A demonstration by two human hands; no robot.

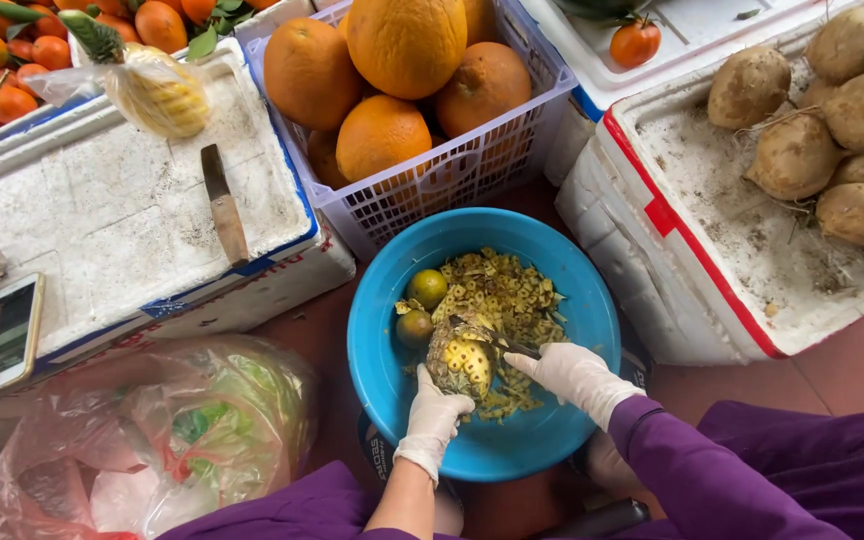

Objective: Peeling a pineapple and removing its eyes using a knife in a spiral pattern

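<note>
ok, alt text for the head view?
Two gloved hands peel a pineapple over a blue basin of peelings: left hand holds the fruit, right hand works a knife. Around it sit foam boxes, a basket of oranges and a phone.

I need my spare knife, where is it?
In the head view, the knife lies on the white foam box lid at left, beside the bagged pineapple.

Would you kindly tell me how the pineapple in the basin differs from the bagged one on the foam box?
The pineapple in the basin is partly peeled, with rind left, and held by the left hand; the bagged pineapple is fully peeled and untouched. The first has no crown showing; the second keeps its green crown. The first is bare above peel scraps; the second lies in clear plastic. Both show yellow flesh.
</note>
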